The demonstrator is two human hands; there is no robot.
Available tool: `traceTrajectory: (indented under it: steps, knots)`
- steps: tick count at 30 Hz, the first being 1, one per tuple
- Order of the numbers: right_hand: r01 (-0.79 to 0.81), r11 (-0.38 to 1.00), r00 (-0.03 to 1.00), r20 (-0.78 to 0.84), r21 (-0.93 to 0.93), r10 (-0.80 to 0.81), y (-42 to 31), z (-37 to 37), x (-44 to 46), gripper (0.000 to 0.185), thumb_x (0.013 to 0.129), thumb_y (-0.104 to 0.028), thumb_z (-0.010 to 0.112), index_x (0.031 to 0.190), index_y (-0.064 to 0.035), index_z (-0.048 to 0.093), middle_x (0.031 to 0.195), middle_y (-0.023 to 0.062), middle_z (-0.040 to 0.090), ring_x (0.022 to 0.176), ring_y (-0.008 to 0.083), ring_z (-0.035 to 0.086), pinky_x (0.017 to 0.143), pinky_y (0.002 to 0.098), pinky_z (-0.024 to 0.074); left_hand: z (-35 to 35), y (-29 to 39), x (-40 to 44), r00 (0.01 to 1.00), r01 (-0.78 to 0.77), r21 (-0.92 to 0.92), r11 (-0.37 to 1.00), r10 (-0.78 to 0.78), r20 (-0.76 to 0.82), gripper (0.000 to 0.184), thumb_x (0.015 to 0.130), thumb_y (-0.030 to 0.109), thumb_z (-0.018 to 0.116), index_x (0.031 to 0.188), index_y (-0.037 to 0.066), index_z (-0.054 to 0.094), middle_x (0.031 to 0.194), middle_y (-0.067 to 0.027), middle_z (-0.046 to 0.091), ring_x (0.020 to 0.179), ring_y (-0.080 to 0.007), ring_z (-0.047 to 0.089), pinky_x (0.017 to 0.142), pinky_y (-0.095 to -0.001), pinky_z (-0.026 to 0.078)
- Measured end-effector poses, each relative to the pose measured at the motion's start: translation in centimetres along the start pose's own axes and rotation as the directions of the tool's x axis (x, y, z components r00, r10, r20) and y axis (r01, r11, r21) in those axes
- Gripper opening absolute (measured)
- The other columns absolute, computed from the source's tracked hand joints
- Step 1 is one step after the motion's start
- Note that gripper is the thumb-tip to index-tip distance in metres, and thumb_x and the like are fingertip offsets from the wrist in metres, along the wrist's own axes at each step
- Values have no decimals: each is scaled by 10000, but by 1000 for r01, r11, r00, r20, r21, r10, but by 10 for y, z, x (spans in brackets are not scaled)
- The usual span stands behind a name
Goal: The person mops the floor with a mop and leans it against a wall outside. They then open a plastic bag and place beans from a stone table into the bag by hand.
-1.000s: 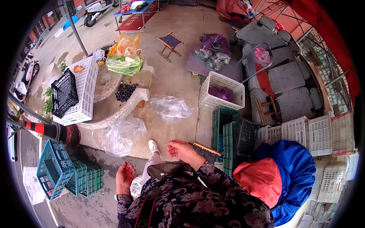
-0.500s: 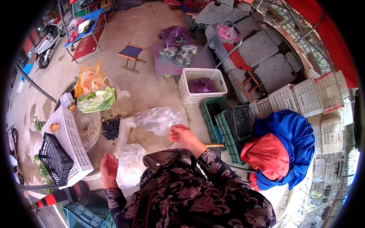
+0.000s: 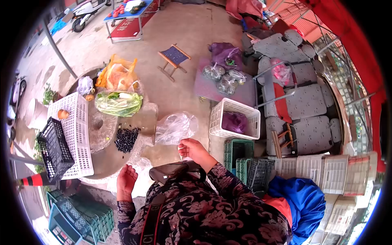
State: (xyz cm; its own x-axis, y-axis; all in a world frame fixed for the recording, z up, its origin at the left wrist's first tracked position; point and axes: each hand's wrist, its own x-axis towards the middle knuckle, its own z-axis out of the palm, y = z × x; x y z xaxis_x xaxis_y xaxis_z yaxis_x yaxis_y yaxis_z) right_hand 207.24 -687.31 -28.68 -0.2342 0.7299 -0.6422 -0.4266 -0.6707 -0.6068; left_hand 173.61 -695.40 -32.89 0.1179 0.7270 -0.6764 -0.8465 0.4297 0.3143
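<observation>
My left hand is low in front of me, palm up, its fingers loosely curled and holding nothing. It is nearest to a clear plastic sheet on the ground. Farther right, my right hand is also empty, with half-bent fingers, just below another clear plastic bag. A small dark bag hangs at my waist between the hands. Beyond my left hand, a heap of small dark pieces lies on a round stone slab, near bagged leafy greens and an orange bag.
Left are a white crate, a black crate and green crates. A folding stool stands ahead. To the right are a white basket with a purple bag, grey seats, stacked crates and blue cloth.
The view has swung right and then back left, shifting the surroundings. Both hands stay in front of me, loosely curled and empty; the walking shoe seen earlier is out of sight.
</observation>
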Motion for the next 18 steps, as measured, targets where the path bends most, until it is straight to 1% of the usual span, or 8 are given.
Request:
traceTrajectory:
  steps: [3, 6, 8, 11, 12, 15, 16, 18]
  knots:
    - [-94, 984, 993, 54, -151, 104, -38, 11, 59, 181, 846, -213, 533, 930, -53, 527, 829, 62, 586, 714, 177, 584, 637, 300, 485, -11, -3, 11, 982, -122, -161, 979, 96, -166, 139, 881, 188, 475, 818, 91, 552, 736, 0, 608, 691, -143, 587, 626, -298, 487]
    - [-159, 954, 971, 136, -254, 198, -64, 22, 116, 156, 855, -196, 525, 923, -56, 538, 799, 62, 595, 695, 178, 588, 643, 303, 493, 6, -15, 18, 935, -269, -219, 938, 200, -291, 94, 864, 161, 503, 888, 79, 543, 792, -31, 588, 711, -161, 569, 671, -299, 477]
    - [-247, 928, 941, 158, -279, 298, -71, 26, 149, 160, 855, -185, 521, 928, -45, 543, 789, 61, 591, 690, 180, 587, 644, 309, 493, 14, -23, 26, 912, -289, -222, 931, 198, -358, 96, 855, 166, 520, 904, 86, 540, 796, -24, 591, 716, -159, 571, 676, -305, 481]
    - [-341, 878, 906, 131, -336, 402, -60, 31, 201, 163, 857, -177, 514, 940, -38, 541, 803, 66, 585, 710, 181, 582, 655, 312, 491, 6, -37, 42, 873, -277, -225, 934, 147, -466, 188, 847, 195, 534, 996, 80, 531, 857, -29, 580, 760, -159, 570, 694, -314, 484]
    - [-371, 858, 893, 117, -356, 435, -49, 34, 216, 164, 857, -173, 513, 945, -37, 539, 810, 68, 582, 719, 181, 580, 659, 312, 491, -8, -42, 50, 871, -270, -248, 931, 126, -474, 251, 851, 205, 529, 1065, 77, 506, 900, -38, 564, 807, -168, 563, 716, -325, 482]
    - [-429, 819, 852, 131, -381, 507, -10, 43, 258, 170, 858, -168, 508, 962, -35, 530, 839, 69, 572, 749, 182, 571, 668, 310, 488, -38, -49, 72, 832, -261, -317, 912, 45, -553, 351, 859, 200, 513, 1177, 70, 441, 1041, -89, 500, 942, -234, 518, 803, -374, 469]
    - [-433, 816, 851, 127, -382, 510, 5, 45, 269, 173, 855, -168, 513, 967, -38, 527, 843, 68, 568, 750, 180, 568, 668, 311, 488, -49, -47, 80, 830, -251, -309, 917, 40, -556, 422, 857, 217, 517, 1234, 76, 390, 1169, -123, 435, 1017, -264, 488, 841, -396, 455]
    - [-425, 817, 850, 139, -389, 508, 36, 61, 295, 180, 849, -168, 522, 977, -42, 523, 851, 65, 562, 751, 177, 562, 668, 312, 488, -66, -42, 96, 815, -186, -328, 926, -41, -578, 468, 855, 235, 517, 1264, 77, 353, 1239, -139, 382, 1051, -277, 474, 856, -404, 447]
